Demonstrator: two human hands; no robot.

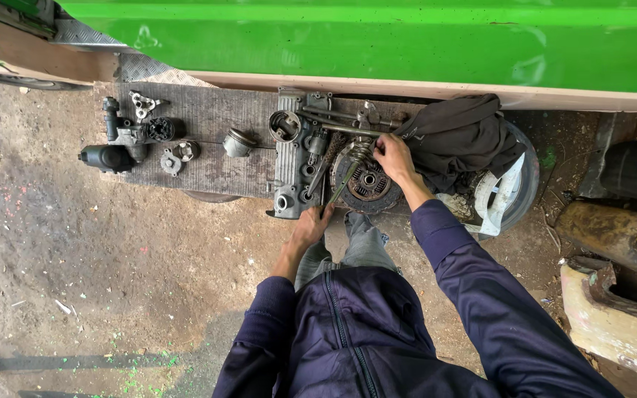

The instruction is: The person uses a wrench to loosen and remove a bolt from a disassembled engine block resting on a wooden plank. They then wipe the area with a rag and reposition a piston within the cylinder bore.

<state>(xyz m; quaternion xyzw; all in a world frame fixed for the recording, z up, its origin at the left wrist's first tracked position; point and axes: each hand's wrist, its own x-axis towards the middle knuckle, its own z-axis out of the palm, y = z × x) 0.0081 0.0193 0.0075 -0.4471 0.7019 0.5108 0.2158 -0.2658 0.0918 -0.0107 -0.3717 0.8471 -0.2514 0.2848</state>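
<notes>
A long grey steel lever tool (342, 177) is gripped at its lower end by the left hand (310, 227) at the front edge of the weathered wooden plank bench (208, 147). Its sprung upper end is steadied by the closed right hand (392, 156), over the round rusty clutch disc (367, 181) toward the bench's right end, beside the grey cast cylinder head (292, 173).

From here I can't see the left hand's fingers (317, 218): they curl under the lower end of the long tool (342, 177). The dark cloth (457, 136) right of the clutch disc (367, 179) covers most of the white wheel rim (506, 193). Small parts far left of the disc are too tiny to identify
</notes>
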